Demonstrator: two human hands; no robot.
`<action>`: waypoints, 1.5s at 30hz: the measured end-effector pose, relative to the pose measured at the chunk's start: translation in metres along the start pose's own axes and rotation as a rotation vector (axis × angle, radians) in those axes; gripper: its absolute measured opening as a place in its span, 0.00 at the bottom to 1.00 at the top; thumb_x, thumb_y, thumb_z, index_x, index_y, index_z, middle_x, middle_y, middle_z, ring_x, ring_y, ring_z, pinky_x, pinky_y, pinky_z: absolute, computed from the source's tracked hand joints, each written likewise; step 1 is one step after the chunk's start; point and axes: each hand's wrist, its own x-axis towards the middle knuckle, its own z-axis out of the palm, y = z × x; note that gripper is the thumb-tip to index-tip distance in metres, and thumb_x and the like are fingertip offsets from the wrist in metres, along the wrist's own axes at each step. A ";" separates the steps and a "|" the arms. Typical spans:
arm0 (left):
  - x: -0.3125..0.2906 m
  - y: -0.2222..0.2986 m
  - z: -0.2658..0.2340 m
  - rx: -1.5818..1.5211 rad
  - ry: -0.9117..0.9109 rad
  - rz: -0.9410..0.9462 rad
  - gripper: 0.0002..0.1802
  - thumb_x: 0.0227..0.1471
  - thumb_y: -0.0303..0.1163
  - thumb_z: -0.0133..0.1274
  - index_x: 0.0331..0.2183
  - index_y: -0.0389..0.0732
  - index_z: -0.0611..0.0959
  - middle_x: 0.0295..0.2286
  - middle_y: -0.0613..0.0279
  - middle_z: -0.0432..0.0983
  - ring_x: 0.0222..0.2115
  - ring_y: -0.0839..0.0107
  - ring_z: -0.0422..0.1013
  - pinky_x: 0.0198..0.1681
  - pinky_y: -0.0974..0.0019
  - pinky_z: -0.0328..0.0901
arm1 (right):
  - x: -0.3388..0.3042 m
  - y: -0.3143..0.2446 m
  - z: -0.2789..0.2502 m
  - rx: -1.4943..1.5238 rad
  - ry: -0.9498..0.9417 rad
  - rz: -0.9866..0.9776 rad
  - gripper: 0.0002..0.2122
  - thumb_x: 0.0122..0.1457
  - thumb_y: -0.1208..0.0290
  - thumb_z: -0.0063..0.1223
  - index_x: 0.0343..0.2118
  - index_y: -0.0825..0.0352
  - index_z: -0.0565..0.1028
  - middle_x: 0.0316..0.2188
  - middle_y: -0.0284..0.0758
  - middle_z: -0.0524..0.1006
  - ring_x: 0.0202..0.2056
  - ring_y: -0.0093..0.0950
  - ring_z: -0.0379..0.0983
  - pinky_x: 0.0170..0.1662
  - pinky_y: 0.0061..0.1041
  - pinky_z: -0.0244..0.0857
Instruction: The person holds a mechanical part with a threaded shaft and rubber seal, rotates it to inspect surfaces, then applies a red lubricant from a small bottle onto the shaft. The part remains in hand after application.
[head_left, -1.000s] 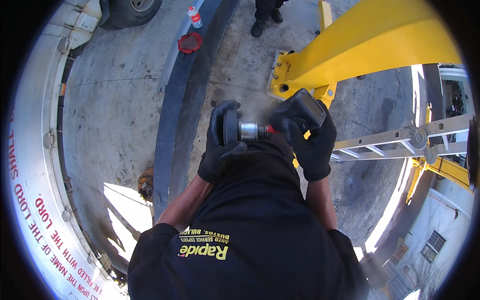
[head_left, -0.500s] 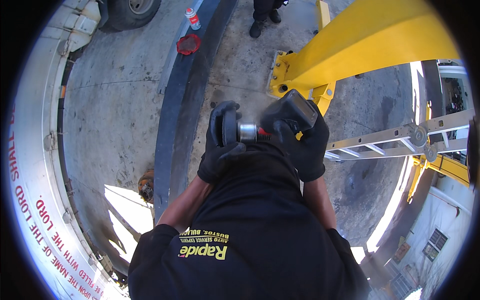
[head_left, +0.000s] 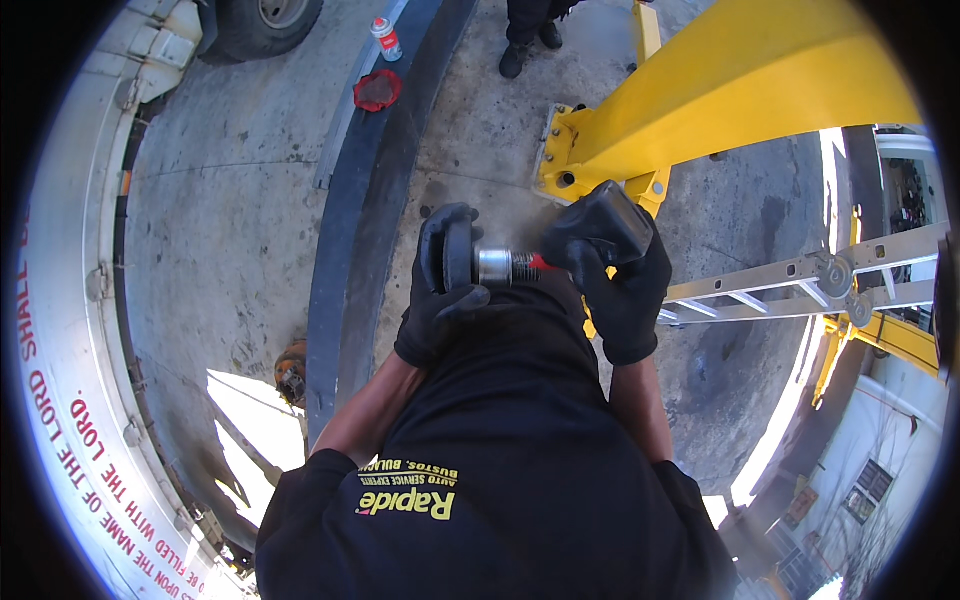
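Note:
My left hand (head_left: 443, 285) is wrapped round the black disc end of a round metal part. A shiny silver collar (head_left: 494, 267) and a dark threaded stem (head_left: 524, 266) stick out of the disc toward the right. My right hand (head_left: 630, 295) grips a black hand-held tool (head_left: 605, 228) with a blocky end turned up. A red piece (head_left: 541, 262) shows between the tool and the stem; whether it touches the stem I cannot tell. Both hands wear black gloves, and they are held in front of my torso. A faint greyish haze hangs above the stem.
A yellow steel post (head_left: 690, 110) is bolted to the concrete ahead on the right. On the long dark beam (head_left: 345, 260) stand a spray can (head_left: 386, 39) and a red dish (head_left: 377, 91). An aluminium ladder (head_left: 780, 292) lies across the right. Another person's shoes (head_left: 514, 60) show at the top.
My right hand and the black tool have moved to the right, away from the silver collar, baring more of the threaded stem. My left hand has hardly moved.

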 end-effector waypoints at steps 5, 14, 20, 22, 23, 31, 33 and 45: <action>0.001 0.000 -0.001 0.022 -0.022 0.003 0.60 0.36 0.40 0.75 0.70 0.42 0.67 0.64 0.55 0.66 0.66 0.56 0.65 0.70 0.51 0.61 | 0.004 -0.001 0.010 -0.049 -0.069 -0.080 0.21 0.55 0.73 0.75 0.51 0.69 0.80 0.43 0.38 0.84 0.45 0.31 0.84 0.50 0.31 0.76; -0.003 0.002 0.001 0.058 -0.018 0.050 0.60 0.37 0.41 0.75 0.70 0.42 0.67 0.64 0.55 0.67 0.65 0.57 0.66 0.69 0.53 0.62 | 0.001 0.011 -0.005 0.005 0.010 0.006 0.21 0.57 0.75 0.73 0.52 0.70 0.80 0.44 0.38 0.84 0.46 0.29 0.83 0.51 0.30 0.76; -0.001 0.000 0.005 0.040 -0.034 0.062 0.61 0.37 0.42 0.76 0.70 0.42 0.67 0.64 0.55 0.67 0.65 0.57 0.66 0.69 0.53 0.62 | -0.002 0.004 0.001 0.096 0.001 0.026 0.20 0.59 0.76 0.71 0.54 0.71 0.79 0.45 0.37 0.84 0.48 0.27 0.82 0.54 0.29 0.75; -0.001 0.000 0.009 0.004 -0.026 0.033 0.61 0.36 0.42 0.77 0.70 0.42 0.67 0.64 0.55 0.67 0.65 0.57 0.66 0.69 0.53 0.62 | -0.002 0.010 -0.003 0.041 -0.009 -0.004 0.20 0.59 0.76 0.71 0.53 0.71 0.78 0.45 0.37 0.84 0.48 0.27 0.82 0.54 0.29 0.75; 0.001 -0.001 0.010 0.027 -0.039 0.045 0.61 0.36 0.42 0.76 0.70 0.42 0.67 0.64 0.55 0.67 0.65 0.58 0.66 0.69 0.53 0.62 | -0.002 0.013 -0.007 0.026 0.000 -0.013 0.20 0.60 0.76 0.71 0.54 0.71 0.78 0.45 0.37 0.84 0.47 0.27 0.82 0.54 0.29 0.75; 0.011 -0.009 0.023 0.035 -0.066 -0.072 0.61 0.36 0.41 0.76 0.71 0.42 0.67 0.65 0.56 0.66 0.65 0.57 0.66 0.69 0.53 0.63 | 0.008 0.017 -0.032 0.212 0.051 0.092 0.17 0.62 0.77 0.69 0.52 0.70 0.79 0.44 0.36 0.83 0.45 0.26 0.81 0.52 0.27 0.74; 0.015 -0.009 0.035 0.032 -0.060 -0.032 0.62 0.36 0.41 0.76 0.71 0.42 0.67 0.65 0.56 0.66 0.65 0.56 0.67 0.69 0.52 0.63 | 0.010 0.026 -0.037 0.206 0.054 0.131 0.15 0.63 0.78 0.67 0.52 0.70 0.79 0.44 0.35 0.83 0.45 0.26 0.81 0.51 0.26 0.74; 0.057 -0.077 0.051 0.928 -0.153 0.082 0.46 0.56 0.46 0.62 0.69 0.36 0.69 0.62 0.47 0.72 0.59 0.57 0.74 0.64 0.54 0.70 | 0.058 0.171 -0.201 1.643 0.247 0.487 0.20 0.76 0.53 0.52 0.52 0.68 0.77 0.38 0.35 0.80 0.32 0.27 0.70 0.34 0.24 0.66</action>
